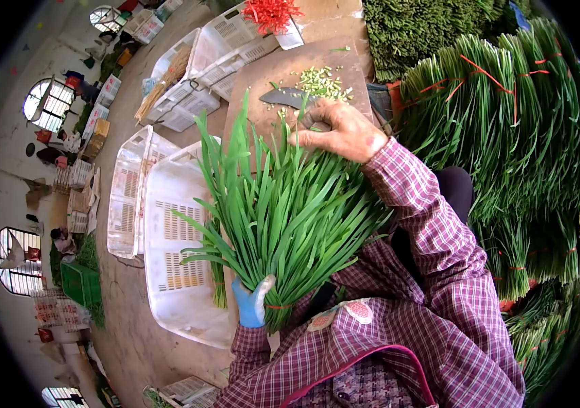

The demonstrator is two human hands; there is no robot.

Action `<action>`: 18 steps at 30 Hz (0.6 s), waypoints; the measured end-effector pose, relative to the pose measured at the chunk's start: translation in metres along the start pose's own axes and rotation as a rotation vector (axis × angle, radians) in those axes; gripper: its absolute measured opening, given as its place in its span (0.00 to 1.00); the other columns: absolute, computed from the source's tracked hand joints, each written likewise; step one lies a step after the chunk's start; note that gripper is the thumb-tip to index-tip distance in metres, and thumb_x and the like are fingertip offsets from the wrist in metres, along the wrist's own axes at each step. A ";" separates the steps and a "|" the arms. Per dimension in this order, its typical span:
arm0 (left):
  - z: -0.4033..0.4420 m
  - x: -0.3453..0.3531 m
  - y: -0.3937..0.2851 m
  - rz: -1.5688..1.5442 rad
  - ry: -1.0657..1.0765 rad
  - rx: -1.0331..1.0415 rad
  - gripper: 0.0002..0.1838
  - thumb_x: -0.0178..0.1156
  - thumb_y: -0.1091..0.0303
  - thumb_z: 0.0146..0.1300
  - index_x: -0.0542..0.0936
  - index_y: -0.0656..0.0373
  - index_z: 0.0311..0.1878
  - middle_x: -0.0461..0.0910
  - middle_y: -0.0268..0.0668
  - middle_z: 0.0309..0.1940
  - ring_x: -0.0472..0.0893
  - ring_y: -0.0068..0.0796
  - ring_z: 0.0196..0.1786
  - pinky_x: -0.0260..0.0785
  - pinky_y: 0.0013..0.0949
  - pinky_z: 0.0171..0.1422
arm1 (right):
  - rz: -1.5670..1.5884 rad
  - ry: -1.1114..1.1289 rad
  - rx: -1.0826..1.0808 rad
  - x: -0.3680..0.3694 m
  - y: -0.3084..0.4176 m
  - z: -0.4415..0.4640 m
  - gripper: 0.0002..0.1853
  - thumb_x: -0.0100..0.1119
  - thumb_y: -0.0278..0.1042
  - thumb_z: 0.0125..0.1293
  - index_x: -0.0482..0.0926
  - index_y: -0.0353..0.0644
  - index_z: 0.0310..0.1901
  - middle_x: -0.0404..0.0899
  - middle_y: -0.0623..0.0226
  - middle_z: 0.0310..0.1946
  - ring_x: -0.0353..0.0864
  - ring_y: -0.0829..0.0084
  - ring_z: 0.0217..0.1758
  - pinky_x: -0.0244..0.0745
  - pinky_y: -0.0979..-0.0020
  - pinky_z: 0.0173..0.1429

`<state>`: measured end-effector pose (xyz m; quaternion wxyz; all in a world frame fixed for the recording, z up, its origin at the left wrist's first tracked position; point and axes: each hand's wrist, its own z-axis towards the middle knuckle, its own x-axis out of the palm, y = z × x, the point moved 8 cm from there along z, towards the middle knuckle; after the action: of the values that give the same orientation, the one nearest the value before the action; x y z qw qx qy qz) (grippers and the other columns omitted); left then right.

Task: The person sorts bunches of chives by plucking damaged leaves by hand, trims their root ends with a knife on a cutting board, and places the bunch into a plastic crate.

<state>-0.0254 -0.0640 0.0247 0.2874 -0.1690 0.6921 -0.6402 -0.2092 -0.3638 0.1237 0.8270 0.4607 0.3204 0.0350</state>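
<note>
My left hand (252, 300), in a blue and white glove, grips a big bunch of garlic chives (283, 211) low down, near a red band. The leaves fan upward and away over my lap. My bare right hand (341, 130) is at the far leaf tips, thumb and fingers pinched together on a chive leaf (301, 107); its fingertips are partly hidden. Just beyond that hand a dark curved knife blade (283, 97) lies on the wooden board (256, 75), its handle out of sight. Chopped pale stem ends (322, 83) are scattered beside it.
White plastic crates (178, 299) stand left of the board. Red ties (271, 13) sit in a white container at the top. Tall stacks of banded chives (501, 129) rise on my right. Crates, a green box (80, 282) and people are along the far left.
</note>
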 end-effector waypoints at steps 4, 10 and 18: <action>0.002 -0.002 0.009 -0.031 0.018 -0.016 0.13 0.65 0.70 0.53 0.79 0.68 0.39 0.81 0.33 0.30 0.78 0.22 0.29 0.72 0.27 0.36 | -0.012 0.096 0.021 0.016 0.000 -0.002 0.20 0.69 0.47 0.59 0.84 0.37 0.43 0.77 0.61 0.36 0.78 0.67 0.40 0.75 0.63 0.49; 0.006 0.003 0.001 0.023 0.021 -0.005 0.12 0.65 0.72 0.53 0.79 0.69 0.40 0.81 0.35 0.30 0.79 0.23 0.29 0.73 0.27 0.36 | 0.239 -0.149 0.049 0.022 0.001 -0.008 0.17 0.71 0.41 0.54 0.85 0.39 0.41 0.79 0.56 0.38 0.77 0.59 0.46 0.70 0.61 0.52; 0.007 0.004 0.016 -0.106 0.082 -0.060 0.10 0.63 0.76 0.56 0.79 0.70 0.41 0.82 0.38 0.32 0.81 0.23 0.34 0.75 0.26 0.42 | 0.789 -0.671 0.205 -0.015 -0.071 0.004 0.17 0.69 0.42 0.59 0.83 0.36 0.42 0.79 0.69 0.32 0.74 0.77 0.34 0.71 0.70 0.43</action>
<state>-0.0217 -0.0696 0.0080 0.2193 -0.1878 0.7123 -0.6398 -0.2360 -0.4123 0.0771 0.7587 0.6107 -0.1577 0.1626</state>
